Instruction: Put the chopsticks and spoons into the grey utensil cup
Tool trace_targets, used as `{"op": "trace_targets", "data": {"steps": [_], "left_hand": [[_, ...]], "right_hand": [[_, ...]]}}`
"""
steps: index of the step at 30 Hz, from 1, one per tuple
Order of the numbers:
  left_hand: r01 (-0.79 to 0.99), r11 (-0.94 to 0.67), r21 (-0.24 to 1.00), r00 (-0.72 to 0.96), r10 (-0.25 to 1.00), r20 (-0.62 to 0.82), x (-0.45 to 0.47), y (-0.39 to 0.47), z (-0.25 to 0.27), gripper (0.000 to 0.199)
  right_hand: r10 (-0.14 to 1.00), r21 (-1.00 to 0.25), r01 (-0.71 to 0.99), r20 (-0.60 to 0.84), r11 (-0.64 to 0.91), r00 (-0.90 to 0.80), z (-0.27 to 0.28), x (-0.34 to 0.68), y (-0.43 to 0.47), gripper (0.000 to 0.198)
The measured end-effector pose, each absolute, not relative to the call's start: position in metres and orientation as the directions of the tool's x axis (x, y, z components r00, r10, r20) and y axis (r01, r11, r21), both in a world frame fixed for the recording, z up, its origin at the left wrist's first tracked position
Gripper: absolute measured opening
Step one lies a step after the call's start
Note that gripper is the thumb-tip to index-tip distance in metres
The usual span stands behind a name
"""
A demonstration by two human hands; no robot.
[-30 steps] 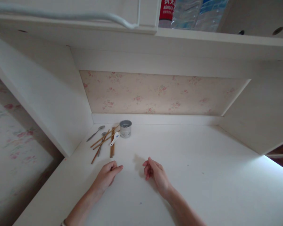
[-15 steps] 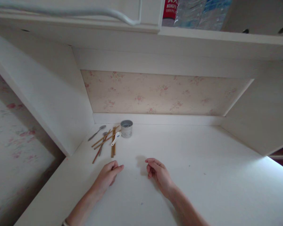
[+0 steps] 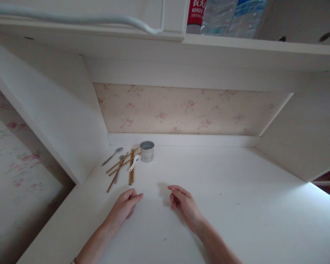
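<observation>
My left hand (image 3: 124, 206) rests on the white tabletop as a loose fist, thumb lying on top, with nothing in it. Curled fingers and a thumb drawn close to the index finger shape my right hand (image 3: 186, 206), which also holds nothing visible. Beyond my left hand lie several wooden chopsticks (image 3: 131, 176), some crossing one another. A white ceramic spoon (image 3: 135, 161) lies across part of them. One metal spoon (image 3: 117, 150) is at the far left; another metal spoon (image 3: 122, 157) is partly covered by chopsticks. Beside them stands an upright metal utensil holder (image 3: 147, 153) with small holes.
A white side panel (image 3: 55, 95) bounds the tabletop (image 3: 209, 172) on the left, another panel (image 3: 299, 135) on the right. Overhead, a shelf (image 3: 236, 46) carries plastic-wrapped water bottles (image 3: 218, 16). Floral wallpaper (image 3: 165, 110) covers the back wall.
</observation>
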State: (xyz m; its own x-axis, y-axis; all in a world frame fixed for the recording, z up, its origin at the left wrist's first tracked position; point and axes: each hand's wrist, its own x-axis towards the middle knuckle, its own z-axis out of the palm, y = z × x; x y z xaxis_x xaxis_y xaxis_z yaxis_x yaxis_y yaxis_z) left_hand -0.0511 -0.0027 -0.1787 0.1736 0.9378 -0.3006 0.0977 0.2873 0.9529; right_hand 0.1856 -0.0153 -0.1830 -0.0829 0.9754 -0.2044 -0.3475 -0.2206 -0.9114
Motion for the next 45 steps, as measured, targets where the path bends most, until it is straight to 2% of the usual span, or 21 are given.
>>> {"op": "trace_targets", "data": {"steps": [16,45], "left_hand": [[0.006,0.336,0.942,0.173,0.927,-0.332,-0.052,-0.003,-0.176,0.048],[0.023,0.315,0.949,0.169,0.934,-0.314,-0.052,-0.004,-0.178,0.044]], "right_hand": [[0.981,-0.932,-0.308,-0.179,-0.193,-0.072,-0.189,0.185,-0.014,0.022],[0.977,-0.946,-0.249,-0.189,-0.207,-0.096,-0.177,0.182,-0.018,0.025]]}}
